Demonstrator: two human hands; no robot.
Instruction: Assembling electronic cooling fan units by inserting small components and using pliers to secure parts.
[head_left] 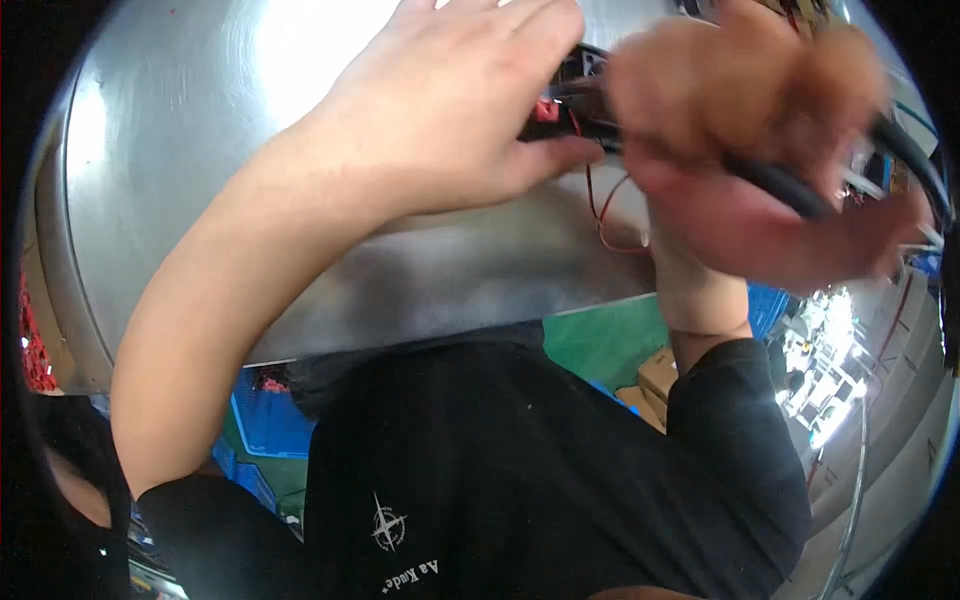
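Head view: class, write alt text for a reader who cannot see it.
Two bare hands work over a shiny metal sheet: the left hand rests on a small black part with red wires, while the blurred right hand grips a black cable.
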